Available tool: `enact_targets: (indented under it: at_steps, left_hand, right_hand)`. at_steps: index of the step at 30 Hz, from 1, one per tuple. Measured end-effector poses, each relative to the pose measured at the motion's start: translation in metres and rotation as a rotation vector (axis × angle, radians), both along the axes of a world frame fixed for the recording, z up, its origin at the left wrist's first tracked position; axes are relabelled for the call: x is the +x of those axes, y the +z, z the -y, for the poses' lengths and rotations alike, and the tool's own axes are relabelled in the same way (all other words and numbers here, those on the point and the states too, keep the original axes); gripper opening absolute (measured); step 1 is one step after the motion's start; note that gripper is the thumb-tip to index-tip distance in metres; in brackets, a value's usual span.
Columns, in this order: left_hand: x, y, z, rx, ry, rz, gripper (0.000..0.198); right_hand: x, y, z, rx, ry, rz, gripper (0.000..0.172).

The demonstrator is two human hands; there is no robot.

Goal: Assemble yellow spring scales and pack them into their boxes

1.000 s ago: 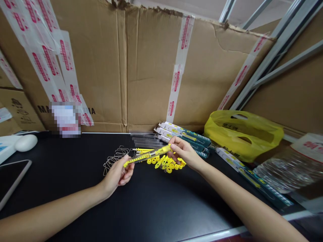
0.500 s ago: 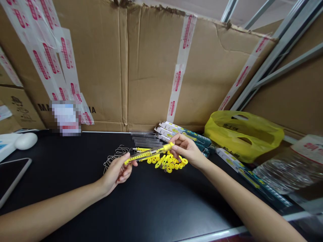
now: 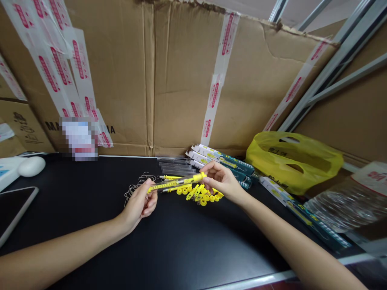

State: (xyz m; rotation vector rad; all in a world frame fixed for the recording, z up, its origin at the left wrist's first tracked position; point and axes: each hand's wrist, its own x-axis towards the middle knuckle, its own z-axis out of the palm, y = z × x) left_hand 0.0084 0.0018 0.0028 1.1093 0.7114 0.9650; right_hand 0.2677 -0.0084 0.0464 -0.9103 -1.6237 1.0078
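Observation:
Between both hands is a clear tubular spring scale (image 3: 177,183) with a yellow marked inner part and yellow ends, its right end a little higher. My left hand (image 3: 140,203) is closed on the left end, thumb on top. My right hand (image 3: 222,180) pinches the yellow cap at the right end. Behind and below the tube lie yellow rings and small yellow pieces (image 3: 203,196) in a pile. Metal hooks (image 3: 133,189) lie beyond my left hand. Clear tubes (image 3: 173,166) lie farther back, and another yellow scale part (image 3: 167,177) shows behind the held one.
Printed narrow boxes (image 3: 223,157) are stacked at the back, and another box (image 3: 302,213) lies on the right. A yellow plastic bag (image 3: 290,161) and a clear plastic-wrapped bundle (image 3: 350,201) stand there too. A tablet-like device (image 3: 18,205) is on the left. Cardboard (image 3: 181,80) walls the back.
The spring scale has levelled slightly, and its right end has shifted a little left and down with my right hand. My left fingers have curled in more. The view has shifted slightly.

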Motion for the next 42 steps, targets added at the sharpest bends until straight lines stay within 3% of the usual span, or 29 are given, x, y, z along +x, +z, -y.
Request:
enact_targets:
  at_steps: [8, 18, 24, 26, 29, 31, 38, 42]
  left_hand:
    - [0.001, -0.001, 0.0, 0.013, 0.019, 0.021, 0.039]
    - [0.001, 0.001, 0.0, 0.009, -0.004, -0.018, 0.034]
    - [0.001, 0.0, -0.004, -0.029, -0.003, 0.033, 0.038]
    - [0.001, -0.001, -0.004, -0.035, -0.005, 0.038, 0.038]
    - [0.0, -0.001, -0.005, -0.044, -0.008, 0.038, 0.04]
    - [0.0, -0.001, -0.005, -0.048, -0.014, 0.029, 0.042]
    - [0.0, 0.002, -0.004, -0.046, -0.008, 0.013, 0.042]
    - [0.0, 0.003, -0.004, -0.05, -0.02, -0.006, 0.046]
  right_hand:
    - [-0.002, -0.006, 0.007, 0.163, -0.102, 0.153, 0.026]
    - [0.0, -0.002, 0.003, 0.128, -0.038, 0.111, 0.027]
    - [0.024, 0.017, 0.002, 0.087, 0.137, 0.334, 0.063]
    - [0.033, 0.023, 0.002, 0.116, 0.136, 0.515, 0.055]
    - [0.039, 0.025, 0.0, 0.239, 0.014, 0.861, 0.026]
    - [0.038, 0.021, -0.003, 0.29, -0.049, 1.053, 0.016]
    - [0.035, 0.014, -0.001, 0.229, -0.024, 1.243, 0.004]
    - [0.033, 0.018, 0.009, 0.159, -0.006, 1.335, 0.015]
